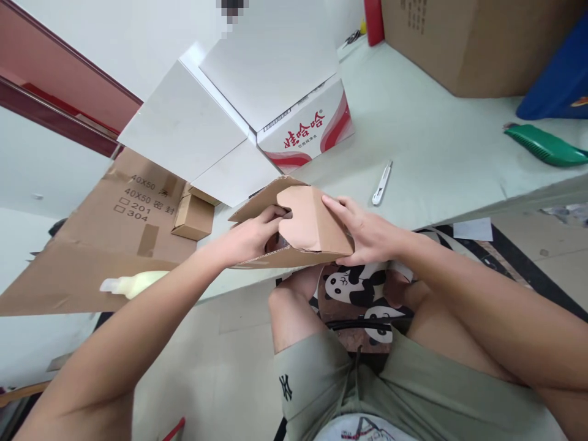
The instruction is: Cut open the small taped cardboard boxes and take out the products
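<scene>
A small brown cardboard box (307, 223) rests at the near edge of the pale table (436, 153), just above my knees. My left hand (255, 236) reaches into its open end, fingers curled around the edge of a flap; something dark shows inside, too hidden to name. My right hand (362, 233) lies flat on the box's right side, fingers stretched out and pressing the flap down.
A white box cutter (382, 182) lies just beyond the box. A white and red printed carton (275, 104) with open flaps stands behind. A small brown box (193, 217) and flattened cardboard (105, 245) lie left. A green tool (546, 146), big carton (478, 43) sit right.
</scene>
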Motion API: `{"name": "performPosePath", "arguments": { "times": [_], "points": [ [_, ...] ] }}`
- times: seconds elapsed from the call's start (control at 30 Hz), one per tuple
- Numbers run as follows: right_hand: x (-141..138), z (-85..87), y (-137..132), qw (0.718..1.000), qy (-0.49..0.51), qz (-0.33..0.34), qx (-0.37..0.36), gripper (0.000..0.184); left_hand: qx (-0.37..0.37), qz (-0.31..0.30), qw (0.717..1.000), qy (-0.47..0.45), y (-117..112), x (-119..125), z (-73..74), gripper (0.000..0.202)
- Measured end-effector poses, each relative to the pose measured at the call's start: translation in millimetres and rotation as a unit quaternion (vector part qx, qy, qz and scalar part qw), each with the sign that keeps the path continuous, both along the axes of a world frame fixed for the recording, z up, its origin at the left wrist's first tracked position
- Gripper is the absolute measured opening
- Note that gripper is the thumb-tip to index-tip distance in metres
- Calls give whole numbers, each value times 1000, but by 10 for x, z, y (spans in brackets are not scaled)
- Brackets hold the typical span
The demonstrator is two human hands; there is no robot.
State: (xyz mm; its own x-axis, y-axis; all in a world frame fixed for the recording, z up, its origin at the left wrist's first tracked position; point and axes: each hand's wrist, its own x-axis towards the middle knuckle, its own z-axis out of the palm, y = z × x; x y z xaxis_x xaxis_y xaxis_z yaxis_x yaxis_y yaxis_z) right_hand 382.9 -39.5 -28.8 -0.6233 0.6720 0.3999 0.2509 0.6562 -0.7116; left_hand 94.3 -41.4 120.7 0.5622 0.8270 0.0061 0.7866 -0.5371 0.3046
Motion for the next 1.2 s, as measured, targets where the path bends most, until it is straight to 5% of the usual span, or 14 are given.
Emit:
{"name": "performPosePath", "arguments": {
  "times": [0.1, 0.23, 0.37, 0.47, 0.63, 0.73, 0.83, 0.93, 1.2],
  "points": [
    [-52, -47, 6, 1000, -6, -10, -4, 130, -55, -59, 995, 50, -5, -151, 167, 41],
    [-53, -155, 38, 999, -16, -22, -32, 131, -79, 4, 997, -18, -21, -428, 433, 54],
    [-14, -291, 145, 997, -6, -64, -34, 126, -1, 28, 989, -147, -69, -655, 688, 69],
    [9, -412, 306, 986, 18, -160, -52, 130, 76, 54, 970, -225, -106, -696, 754, 77],
    [37, -447, 493, 934, -5, -338, -118, 138, 25, 145, 950, -274, -248, -555, 465, 87],
    [32, -254, 348, 922, 21, -384, -39, 108, -25, 135, 963, -230, -397, -386, 136, 85],
    [-69, -21, 58, 955, 100, -258, 111, 68, -39, 82, 984, -154, -519, -150, -178, 82],
    [-240, 76, -176, 967, 116, -138, 181, 55, -44, 34, 991, -119, -536, 88, -402, 86],
    [-351, -136, -138, 994, 57, -35, 81, 70, -80, 8, 991, -103, -386, 269, -573, 101]
  ]
}}
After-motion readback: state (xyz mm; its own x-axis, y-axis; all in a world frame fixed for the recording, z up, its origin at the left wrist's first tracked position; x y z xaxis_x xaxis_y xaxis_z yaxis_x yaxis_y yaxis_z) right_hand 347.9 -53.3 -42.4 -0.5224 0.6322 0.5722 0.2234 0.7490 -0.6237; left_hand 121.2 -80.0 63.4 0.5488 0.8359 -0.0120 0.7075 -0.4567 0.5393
